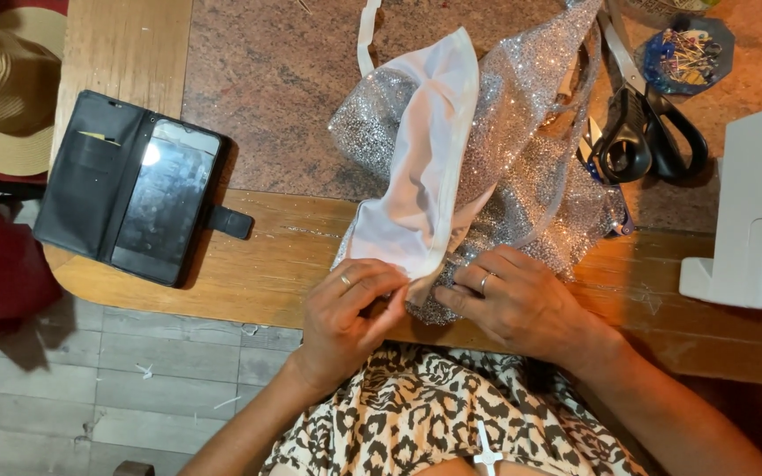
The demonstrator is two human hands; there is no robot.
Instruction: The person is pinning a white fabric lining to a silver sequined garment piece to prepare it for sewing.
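Gripping Fabric at the Tabletop Edge

Pinching the lower tip of a white fabric piece (pixel 425 150), the left hand (pixel 348 313) is closed on it, thumb and fingers pressed together at the near edge of the tabletop (pixel 249 264). A ring shows on one finger of this hand. The right hand (pixel 509 300), also ringed, lies just beside it with fingers curled down onto the silver sequin fabric (pixel 531 115); whether it grips or only presses cannot be told.

The white piece runs from the hands up and away, lying on top of the sequin fabric, which spreads across the stone inlay and the wooden border.

Left of the fabric, well apart, an open black wallet case holds a phone (pixel 165 203) with a dark screen. A straw hat (pixel 2 88) sits beyond the tabletop's left edge. Black-handled scissors (pixel 650 132) rest to the right of the fabric, touching its edge, with a dish of pins (pixel 685 53) behind them. A white sewing machine (pixel 756 211) stands at far right. Leopard-print clothing covers the person's lap.
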